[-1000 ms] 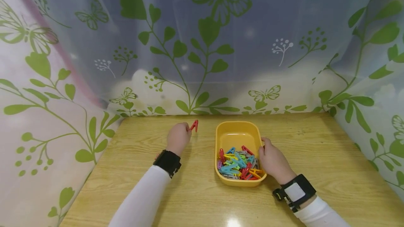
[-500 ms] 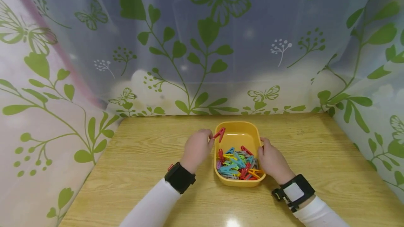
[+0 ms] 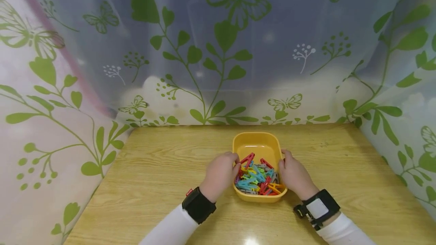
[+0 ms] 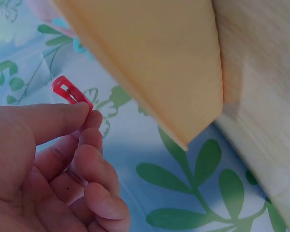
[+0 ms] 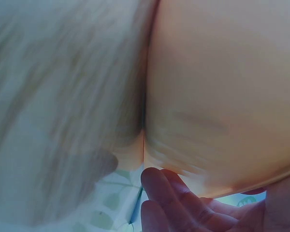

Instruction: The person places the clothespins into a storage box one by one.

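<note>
My left hand (image 3: 220, 173) pinches a red clothespin (image 3: 247, 158) between thumb and index finger, over the left rim of a yellow plastic bin (image 3: 259, 199). In the left wrist view the clothespin (image 4: 70, 91) sticks out past the fingertips, beside the outer wall of the bin (image 4: 159, 63). Several clothespins (image 3: 257, 177) in blue, red, yellow, green, orange and grey lie heaped in the near half of the bin. At the bin's right rim, my right hand (image 3: 295, 173) grips the edge, its fingers on the outer wall (image 5: 222, 96) in the right wrist view.
The bin stands on a wood-grain table (image 3: 153, 162). A curtain (image 3: 190, 48) printed with green leaves and butterflies hangs behind the table's back edge and along both sides.
My left hand has brought the red clothespin rightward from the table's left side to the bin, then lower and nearer, above the heap. The right hand has stayed on the rim.
</note>
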The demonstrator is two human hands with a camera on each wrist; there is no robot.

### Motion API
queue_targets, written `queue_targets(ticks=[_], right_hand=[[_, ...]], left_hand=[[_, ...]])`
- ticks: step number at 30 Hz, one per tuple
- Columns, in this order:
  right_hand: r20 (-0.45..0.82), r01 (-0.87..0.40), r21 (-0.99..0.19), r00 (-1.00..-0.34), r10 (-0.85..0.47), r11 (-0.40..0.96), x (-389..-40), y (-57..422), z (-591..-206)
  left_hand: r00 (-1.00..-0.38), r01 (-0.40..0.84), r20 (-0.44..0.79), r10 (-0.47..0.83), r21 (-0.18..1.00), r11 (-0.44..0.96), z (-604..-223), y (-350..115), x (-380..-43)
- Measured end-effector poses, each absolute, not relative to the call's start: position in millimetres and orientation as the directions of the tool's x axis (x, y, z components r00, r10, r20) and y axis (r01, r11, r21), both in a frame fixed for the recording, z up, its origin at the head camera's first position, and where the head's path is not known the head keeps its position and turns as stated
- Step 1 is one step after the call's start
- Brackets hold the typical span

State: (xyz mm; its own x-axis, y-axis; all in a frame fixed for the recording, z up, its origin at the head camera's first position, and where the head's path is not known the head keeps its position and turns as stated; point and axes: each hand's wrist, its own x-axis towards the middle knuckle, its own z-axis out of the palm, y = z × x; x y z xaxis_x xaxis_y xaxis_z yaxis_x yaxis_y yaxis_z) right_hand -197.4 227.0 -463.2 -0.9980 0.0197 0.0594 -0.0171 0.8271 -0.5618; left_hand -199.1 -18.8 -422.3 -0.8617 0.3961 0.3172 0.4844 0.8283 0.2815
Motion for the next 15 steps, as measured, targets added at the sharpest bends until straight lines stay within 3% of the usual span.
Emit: queue_targets(ticks=[7, 15], right_hand=[[0.041, -0.004, -0.569, -0.999, 0.023, 0.822, -197, 227, -464], [0.054, -0.013, -0.570, -0.998, 0.022, 0.821, -197, 227, -466]], left_hand=[[-0.873, 0.482, 0.245, 0.421, 0.307, 0.821, -429, -17, -193], [-0.872, 0.485, 0.247, 0.422, 0.324, 0.812, -436, -17, -192]])
